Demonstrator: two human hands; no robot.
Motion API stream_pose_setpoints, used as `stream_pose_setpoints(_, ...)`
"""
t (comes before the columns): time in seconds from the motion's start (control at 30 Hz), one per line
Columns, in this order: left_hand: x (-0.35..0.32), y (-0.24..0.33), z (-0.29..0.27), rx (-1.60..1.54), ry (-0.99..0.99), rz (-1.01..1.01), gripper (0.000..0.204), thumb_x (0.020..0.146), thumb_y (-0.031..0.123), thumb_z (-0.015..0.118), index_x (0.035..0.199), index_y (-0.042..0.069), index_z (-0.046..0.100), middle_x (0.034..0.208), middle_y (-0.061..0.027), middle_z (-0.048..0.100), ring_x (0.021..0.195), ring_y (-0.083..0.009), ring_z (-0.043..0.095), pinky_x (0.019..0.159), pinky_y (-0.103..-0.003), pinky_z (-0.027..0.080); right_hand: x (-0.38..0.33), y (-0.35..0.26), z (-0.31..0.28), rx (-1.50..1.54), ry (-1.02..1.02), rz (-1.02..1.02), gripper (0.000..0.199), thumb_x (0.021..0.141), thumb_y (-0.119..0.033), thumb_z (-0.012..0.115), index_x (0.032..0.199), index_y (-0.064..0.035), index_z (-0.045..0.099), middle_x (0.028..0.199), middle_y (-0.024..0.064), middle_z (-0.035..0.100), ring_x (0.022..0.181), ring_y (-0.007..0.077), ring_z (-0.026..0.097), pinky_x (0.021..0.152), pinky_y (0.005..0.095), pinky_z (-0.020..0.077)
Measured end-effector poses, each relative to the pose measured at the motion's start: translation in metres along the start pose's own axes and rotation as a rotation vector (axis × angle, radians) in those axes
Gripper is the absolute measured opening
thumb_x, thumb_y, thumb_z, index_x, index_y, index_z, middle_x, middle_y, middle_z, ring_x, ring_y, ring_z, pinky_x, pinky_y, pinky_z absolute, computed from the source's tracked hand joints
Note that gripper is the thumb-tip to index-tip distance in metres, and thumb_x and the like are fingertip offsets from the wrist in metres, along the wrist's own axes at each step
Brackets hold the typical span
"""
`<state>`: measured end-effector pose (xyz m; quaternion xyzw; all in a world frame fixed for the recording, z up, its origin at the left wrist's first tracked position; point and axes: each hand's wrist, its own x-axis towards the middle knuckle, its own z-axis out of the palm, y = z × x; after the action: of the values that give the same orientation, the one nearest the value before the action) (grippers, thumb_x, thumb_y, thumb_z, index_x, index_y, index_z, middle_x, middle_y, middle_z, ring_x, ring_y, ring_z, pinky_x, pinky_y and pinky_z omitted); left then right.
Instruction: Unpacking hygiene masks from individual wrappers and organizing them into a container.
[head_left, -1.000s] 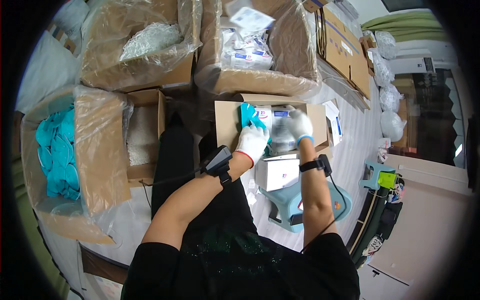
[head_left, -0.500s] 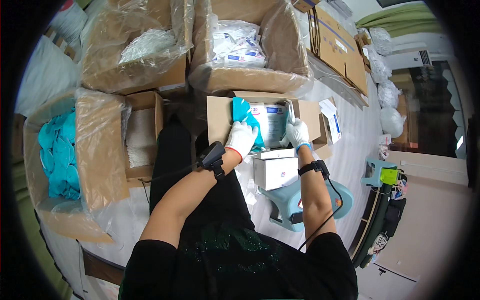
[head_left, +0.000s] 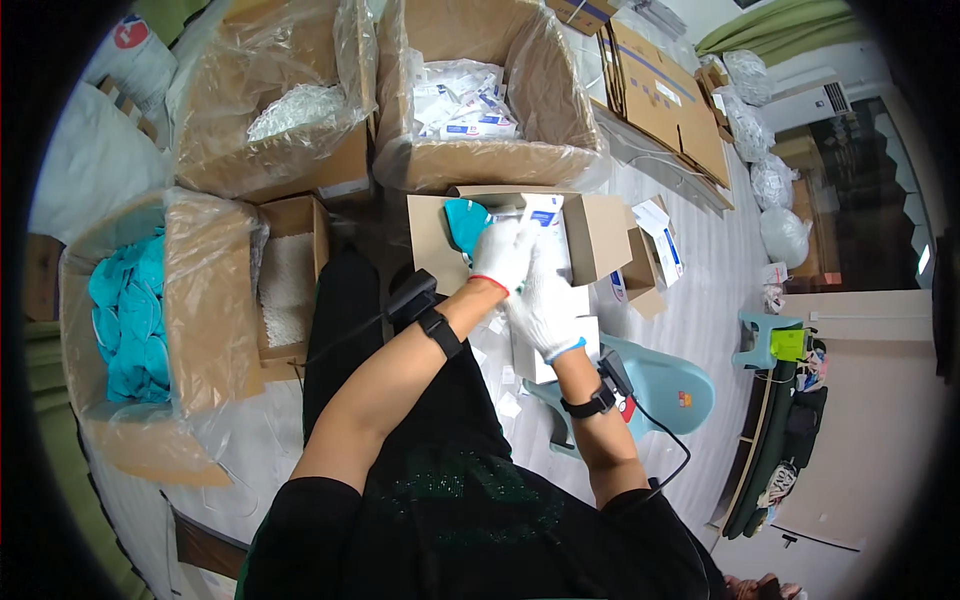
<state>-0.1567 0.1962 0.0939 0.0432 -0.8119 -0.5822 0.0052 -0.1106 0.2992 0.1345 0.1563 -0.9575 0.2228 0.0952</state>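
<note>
My left hand [head_left: 503,252], in a white knit glove with a red cuff, reaches over an open cardboard box [head_left: 596,238]. Its fingers look bent together, but what they hold is hidden. Just below and to its right is my right hand [head_left: 545,318], gloved in white with a blue cuff; its fingers are blurred and overlap the left hand. Beside my left hand a teal face mask [head_left: 465,222] shows at the box's left side. Behind both hands, a white printed packet [head_left: 543,209] lies in the box, partly covered.
A small white carton [head_left: 588,336] sits by a light blue plastic stool [head_left: 660,388]. Plastic-lined cartons stand around: one of teal masks [head_left: 130,320], one of white packets [head_left: 465,105], one of clear-wrapped pieces [head_left: 297,112]. Flattened cardboard [head_left: 668,95] leans at the far right.
My right hand has moved left and nearer me, from the box's right side to meet my left hand. My left hand has shifted slightly right and up, off the teal mask's front.
</note>
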Motion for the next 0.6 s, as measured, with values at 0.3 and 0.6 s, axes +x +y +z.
stream_pose_setpoints(0.3, -0.026, 0.041, -0.05, 0.1, -0.317, 0.405, 0.027, 0.093, 0.027, 0.056, 0.101, 0.004, 0.067, 0.094, -0.0206, 0.066, 0.087, -0.0365, 0.063, 0.076, -0.04, 0.049, 0.048, 0.01, -0.096, 0.533, -0.279, 0.172, 0.021, 0.081, -0.016, 0.072, 0.095, -0.0015, 0.066, 0.084, 0.0091, 0.067, 0.076, 0.0181, 0.063, 0.072, 0.0318, 0.0503)
stream_pose_setpoints(0.6, -0.077, 0.027, -0.06, 0.57, -0.416, 0.36, 0.032, 0.093, 0.038, 0.051, 0.085, 0.01, 0.066, 0.081, -0.0148, 0.066, 0.078, -0.0371, 0.063, 0.067, -0.047, 0.049, -0.016, -0.004, -0.045, 0.405, -0.234, 0.292, 0.021, 0.084, -0.02, 0.069, 0.085, -0.0001, 0.062, 0.071, 0.0151, 0.064, 0.065, 0.0195, 0.061, 0.064, 0.0342, 0.0493)
